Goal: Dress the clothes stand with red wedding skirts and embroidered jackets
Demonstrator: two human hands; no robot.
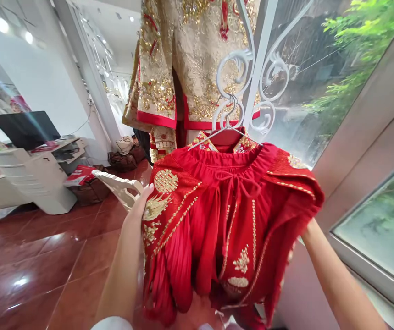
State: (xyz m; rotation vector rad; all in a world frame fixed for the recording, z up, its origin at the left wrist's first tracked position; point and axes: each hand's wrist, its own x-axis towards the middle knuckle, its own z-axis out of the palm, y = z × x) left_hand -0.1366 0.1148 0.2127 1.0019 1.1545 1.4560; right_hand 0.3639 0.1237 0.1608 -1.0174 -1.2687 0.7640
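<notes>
A red jacket [165,211] with gold embroidery and beaded edging hangs on a thin wire hanger [230,124], together with a gathered red skirt [202,229] tied by a bow at its waist. The hanger's hook is up against the white scrolled metal rack [257,59]. At the jacket's left side my left hand [142,201] grips the cloth, thumb in front, its other fingers out of sight. My right hand [308,228] reaches behind the jacket's right side, which covers its fingers.
Behind the red clothes hangs a cream and gold sequined garment [200,68] with red trim. A cream chair [123,188] stands close on the left, and bags [128,158] lie on the tiled floor [83,238]. A desk with a monitor [28,128] is farther left; a window [320,82] lies right.
</notes>
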